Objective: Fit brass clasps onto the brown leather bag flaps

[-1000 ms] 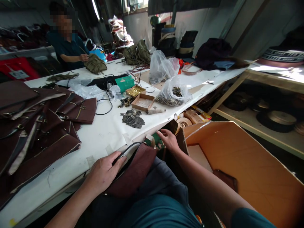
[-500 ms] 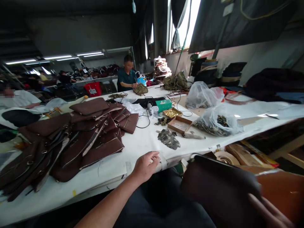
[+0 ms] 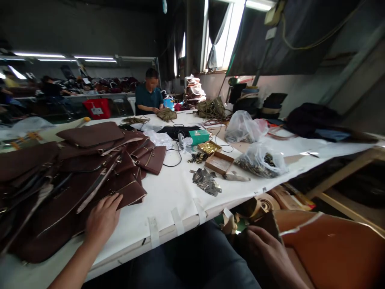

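Note:
My left hand (image 3: pixel 104 218) lies on the near edge of a pile of dark brown leather bags (image 3: pixel 90 134), on the left of the white-covered table. Its fingers are stretched over the front bag (image 3: pixel 132 193), and no grip on it shows. At the lower right, below the table's edge, my right hand (image 3: pixel 267 249) has its fingers bent around a dark brown leather bag (image 3: pixel 273 226). That bag is seen nearly edge-on in shadow beside an orange-brown bin (image 3: pixel 333 245), and much of it is hidden by the hand.
Flat metal pieces (image 3: pixel 207 182), an open cardboard box (image 3: pixel 219 162), a box of gold-coloured parts (image 3: pixel 209 147) and a plastic bag of fittings (image 3: pixel 261 160) lie mid-table. A green box (image 3: pixel 198 137) stands behind. A co-worker (image 3: pixel 149 94) handles an olive bag (image 3: pixel 167 115) across the table.
My left hand has moved left from the table's front edge onto the brown bags. My right hand has brought its bag down and left, beside the bin. The view has turned slightly right.

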{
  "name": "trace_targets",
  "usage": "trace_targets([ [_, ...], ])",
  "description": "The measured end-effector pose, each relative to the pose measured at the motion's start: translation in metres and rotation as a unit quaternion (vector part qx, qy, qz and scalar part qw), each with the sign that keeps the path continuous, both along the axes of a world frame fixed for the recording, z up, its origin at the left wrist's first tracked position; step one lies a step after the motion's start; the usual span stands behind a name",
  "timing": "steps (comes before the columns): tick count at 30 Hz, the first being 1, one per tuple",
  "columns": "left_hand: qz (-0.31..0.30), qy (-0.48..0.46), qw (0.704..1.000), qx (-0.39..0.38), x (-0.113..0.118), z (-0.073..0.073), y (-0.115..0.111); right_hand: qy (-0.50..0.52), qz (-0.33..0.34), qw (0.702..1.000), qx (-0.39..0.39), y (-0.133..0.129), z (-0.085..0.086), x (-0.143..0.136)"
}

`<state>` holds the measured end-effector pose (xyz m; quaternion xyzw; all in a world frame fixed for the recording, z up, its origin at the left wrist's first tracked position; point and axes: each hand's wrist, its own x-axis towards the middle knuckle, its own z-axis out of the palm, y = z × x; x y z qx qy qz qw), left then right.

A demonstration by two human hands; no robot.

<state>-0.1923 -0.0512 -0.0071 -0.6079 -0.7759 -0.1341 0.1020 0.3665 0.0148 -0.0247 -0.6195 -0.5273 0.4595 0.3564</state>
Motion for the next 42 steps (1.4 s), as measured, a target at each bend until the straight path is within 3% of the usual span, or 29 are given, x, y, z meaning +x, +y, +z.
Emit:
trace_targets([
  [3, -0.071, 0.018, 0.997, 0.020, -0.007, -0.006, 0.002, 0.077, 0.073, 0.994, -0.016, 0.042, 0.011, -0.043],
  [6, -0.155, 0.016, 0.987, 0.047, 0.014, -0.013, 0.002, 0.104, 0.126, 0.986, 0.008, 0.081, 0.020, -0.079],
  [8, -0.192, 0.029, 0.980, 0.052, 0.049, -0.021, 0.001, 0.112, 0.145, 0.983, 0.018, 0.099, 0.023, -0.091],
  [12, -0.252, 0.050, 0.966, 0.030, 0.143, -0.045, 0.004, 0.066, 0.162, 0.984, 0.046, 0.126, 0.026, -0.100],
  [14, -0.273, 0.042, 0.960, 0.042, 0.179, -0.052, 0.013, -0.005, 0.170, 0.982, 0.088, 0.146, 0.033, -0.105],
  [16, -0.275, 0.030, 0.960, 0.050, 0.197, -0.056, 0.024, -0.141, 0.194, 0.959, 0.152, 0.175, 0.044, -0.116],
  [18, -0.283, 0.023, 0.957, 0.059, 0.198, -0.059, 0.033, -0.293, 0.226, 0.905, 0.208, 0.213, 0.056, -0.134],
  [21, -0.308, 0.033, 0.948, 0.072, 0.183, -0.067, 0.039, -0.379, 0.258, 0.859, 0.230, 0.275, 0.063, -0.173],
  [24, -0.321, 0.061, 0.942, 0.073, 0.171, -0.076, 0.038, -0.414, 0.304, 0.826, 0.232, 0.326, 0.053, -0.213],
  [27, -0.316, 0.081, 0.942, 0.083, 0.168, -0.076, 0.038, -0.442, 0.341, 0.799, 0.224, 0.354, 0.039, -0.240],
  [31, -0.289, 0.035, 0.950, 0.111, 0.174, -0.062, 0.041, -0.447, 0.349, 0.791, 0.230, 0.357, 0.037, -0.245],
  [35, -0.254, -0.089, 0.951, 0.151, 0.187, -0.043, 0.039, -0.412, 0.314, 0.814, 0.263, 0.326, 0.057, -0.229],
  [38, -0.194, -0.181, 0.948, 0.175, 0.196, -0.022, 0.035, -0.311, 0.339, 0.844, 0.275, 0.271, 0.074, -0.215],
  [42, -0.124, -0.253, 0.933, 0.225, 0.202, 0.008, 0.030, -0.041, 0.402, 0.892, 0.201, 0.169, 0.085, -0.204],
])
